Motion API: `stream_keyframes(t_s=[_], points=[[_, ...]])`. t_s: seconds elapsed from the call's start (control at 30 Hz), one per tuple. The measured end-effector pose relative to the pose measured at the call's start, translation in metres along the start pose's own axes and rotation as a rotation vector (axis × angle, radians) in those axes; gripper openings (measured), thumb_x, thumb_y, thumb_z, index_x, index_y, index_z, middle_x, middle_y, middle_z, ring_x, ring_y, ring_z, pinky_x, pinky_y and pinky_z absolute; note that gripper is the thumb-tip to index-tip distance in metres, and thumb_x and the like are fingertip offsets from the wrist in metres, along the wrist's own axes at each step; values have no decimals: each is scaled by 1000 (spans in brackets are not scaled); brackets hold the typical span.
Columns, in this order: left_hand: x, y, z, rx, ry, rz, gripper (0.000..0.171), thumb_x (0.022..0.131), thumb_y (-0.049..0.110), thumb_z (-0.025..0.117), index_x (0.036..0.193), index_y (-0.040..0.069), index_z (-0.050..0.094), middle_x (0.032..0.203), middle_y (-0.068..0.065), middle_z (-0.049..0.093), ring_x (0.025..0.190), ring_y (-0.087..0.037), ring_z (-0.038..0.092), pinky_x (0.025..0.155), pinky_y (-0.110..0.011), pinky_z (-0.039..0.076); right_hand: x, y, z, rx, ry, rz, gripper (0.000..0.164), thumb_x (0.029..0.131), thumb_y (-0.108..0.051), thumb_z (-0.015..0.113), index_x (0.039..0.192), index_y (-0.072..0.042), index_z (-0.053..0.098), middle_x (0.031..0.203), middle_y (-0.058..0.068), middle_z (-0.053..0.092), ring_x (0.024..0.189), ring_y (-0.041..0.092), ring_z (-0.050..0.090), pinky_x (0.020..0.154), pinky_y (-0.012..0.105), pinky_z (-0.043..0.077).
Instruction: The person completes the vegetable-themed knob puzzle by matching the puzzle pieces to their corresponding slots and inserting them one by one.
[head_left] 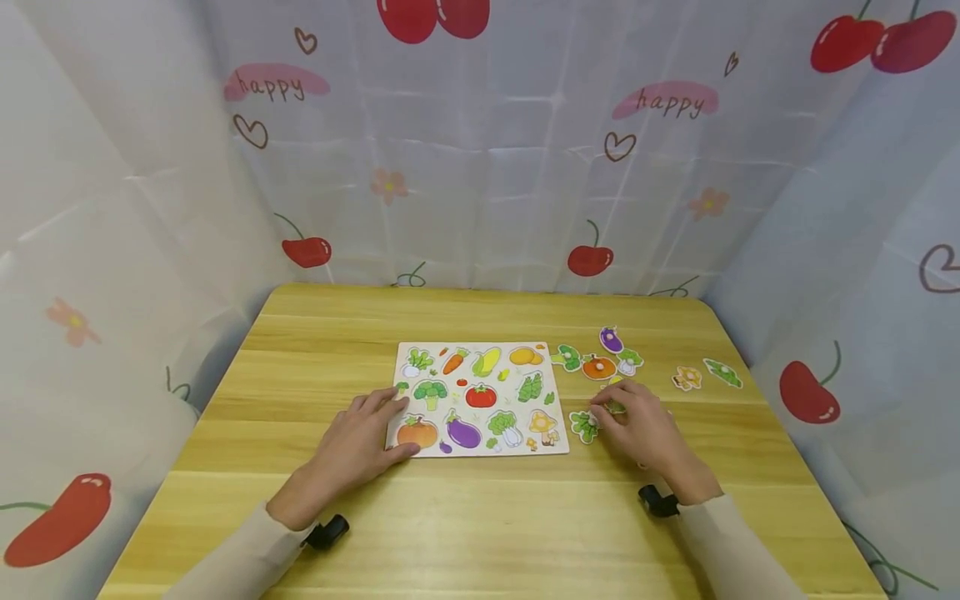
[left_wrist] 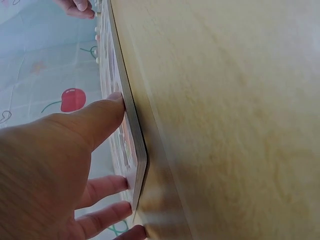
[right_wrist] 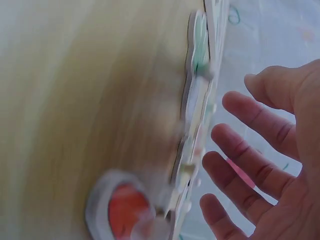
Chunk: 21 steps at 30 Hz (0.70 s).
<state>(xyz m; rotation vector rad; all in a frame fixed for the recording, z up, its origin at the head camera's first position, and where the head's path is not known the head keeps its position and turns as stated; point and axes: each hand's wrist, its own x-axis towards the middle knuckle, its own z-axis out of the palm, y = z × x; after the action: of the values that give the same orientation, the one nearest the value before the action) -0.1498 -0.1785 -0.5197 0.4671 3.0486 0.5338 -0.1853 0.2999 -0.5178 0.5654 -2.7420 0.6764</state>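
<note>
A wooden vegetable puzzle board (head_left: 510, 398) lies flat on the table, its pictures facing up. My left hand (head_left: 360, 437) rests on its left end; in the left wrist view the thumb (left_wrist: 102, 117) touches the near edge and the other fingertips touch the end. Over the loose knobbed pieces at the board's right hovers my right hand (head_left: 641, 425), its fingers loosely bent, with nothing held in the right wrist view. A leafy green piece (head_left: 584, 426) lies by its fingertips. Partly hidden under the hand is a yellow-green piece (head_left: 615, 407).
Beyond the right hand lie a pumpkin piece (head_left: 599, 367), an eggplant piece (head_left: 612, 340), a broccoli piece (head_left: 569, 358) and a cabbage piece (head_left: 630, 362). Farther right are a mushroom piece (head_left: 687, 378) and a long green piece (head_left: 723, 372). Printed curtains (head_left: 480, 192) surround the table.
</note>
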Motion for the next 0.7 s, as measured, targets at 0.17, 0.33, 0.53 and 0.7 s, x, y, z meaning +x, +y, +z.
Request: stream_keyframes(t_s=[0.17,0.33,0.53,0.7], points=[[0,-2,4,8,-1,-6,85,101,59,89,167,11,65,177,-19,56,155,-50,58,113,-70,58,3,14,-2,6,-22,32,10,105,-16,89,114,-10,88,119,10,81,98,30,71,87,47,58],[0,-2,4,10,1,-7,84,101,59,89,167,11,65,177,-19,56,156,-50,57,113,-70,57,4,18,-4,26,-75,49,17,105,-18,89,119,-11,88,123,11,80,107,33,72,92,52,58],[-1,-1,3,9,9,2,84,101,59,89,166,11,66,176,-19,57,155,-50,58,112,-71,58,4,19,-5,43,-149,16,21,101,-24,95,120,-17,90,132,10,79,129,37,69,114,66,55],[-1,-3,5,12,5,-6,85,101,60,89,167,11,65,176,-18,56,156,-49,58,112,-70,58,3,19,-3,49,-195,-18,15,98,-20,97,112,-19,93,132,10,79,133,40,66,121,72,49]])
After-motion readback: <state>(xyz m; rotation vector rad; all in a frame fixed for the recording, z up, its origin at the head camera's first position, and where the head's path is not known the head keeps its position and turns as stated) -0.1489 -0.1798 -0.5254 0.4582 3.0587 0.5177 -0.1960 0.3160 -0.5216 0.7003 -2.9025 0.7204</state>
